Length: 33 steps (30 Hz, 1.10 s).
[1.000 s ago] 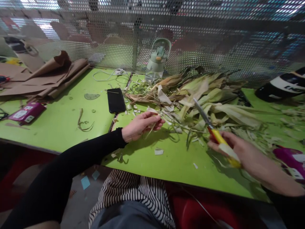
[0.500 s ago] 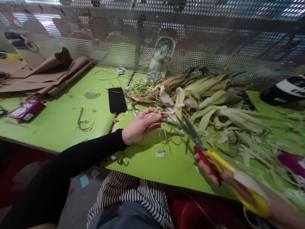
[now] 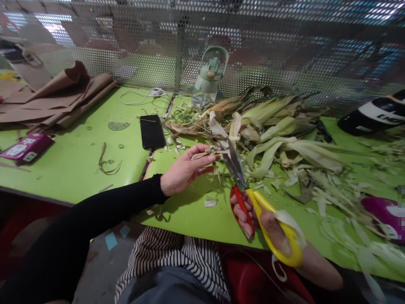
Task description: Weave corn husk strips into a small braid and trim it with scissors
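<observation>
My left hand pinches a small knotted piece of corn husk between thumb and fingers, with thin strands hanging below it. In my right hand is a pair of scissors with one red and one yellow handle. The blades are parted and point up and away, their tips beside the husk strip that sticks out from my left fingers. A pale husk strip lies over the yellow handle. Behind the blades spreads a heap of dried corn husks, green to brown.
A black phone, a protractor and a white cable lie on the green table. A bottle stands by the perforated screen. Brown paper and a purple box are left; a black bottle lies right.
My right hand has brought the scissors left and slightly up, so the blades are now next to the husk piece. My left hand stays nearly still. The view has shifted slightly.
</observation>
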Motion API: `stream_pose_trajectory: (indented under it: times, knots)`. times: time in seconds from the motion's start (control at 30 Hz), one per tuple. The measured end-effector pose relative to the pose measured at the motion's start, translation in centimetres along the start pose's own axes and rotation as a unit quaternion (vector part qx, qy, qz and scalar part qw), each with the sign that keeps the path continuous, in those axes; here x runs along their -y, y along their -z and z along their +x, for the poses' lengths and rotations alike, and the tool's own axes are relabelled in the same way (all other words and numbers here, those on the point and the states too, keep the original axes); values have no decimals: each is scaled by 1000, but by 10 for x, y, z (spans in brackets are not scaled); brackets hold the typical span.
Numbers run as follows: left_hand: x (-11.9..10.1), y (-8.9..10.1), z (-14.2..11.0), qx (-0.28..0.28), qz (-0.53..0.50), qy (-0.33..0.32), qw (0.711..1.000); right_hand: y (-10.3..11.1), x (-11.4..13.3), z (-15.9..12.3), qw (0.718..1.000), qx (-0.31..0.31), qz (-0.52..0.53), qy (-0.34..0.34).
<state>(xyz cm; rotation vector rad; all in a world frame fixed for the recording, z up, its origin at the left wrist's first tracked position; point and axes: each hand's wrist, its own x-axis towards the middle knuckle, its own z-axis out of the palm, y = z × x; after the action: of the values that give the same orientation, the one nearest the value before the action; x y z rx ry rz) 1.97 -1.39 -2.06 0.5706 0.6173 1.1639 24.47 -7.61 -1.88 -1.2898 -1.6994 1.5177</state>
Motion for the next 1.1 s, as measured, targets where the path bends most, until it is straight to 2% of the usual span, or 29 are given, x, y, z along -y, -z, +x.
stream_pose_trajectory:
  times: [0.1,0.27,0.5,0.7,1.1]
  knots:
    - [1,0,0,2,1,-1,1000,-4,2,4,1000,0,16,-9]
    - [2,0,-1,6,-9,-3,1000,-4,-10,7,997,-17,66,19]
    - [1,-1,-1,1,-15,1,1000,-3,-6,3,999,-15,24,29]
    - [2,-1,-1,0,-13,-3,1000,-7,3,4,1000,-20,13,0]
    - [3,0,0,2,-6,7,1000,-7,-4,9,997,-28,67,-36]
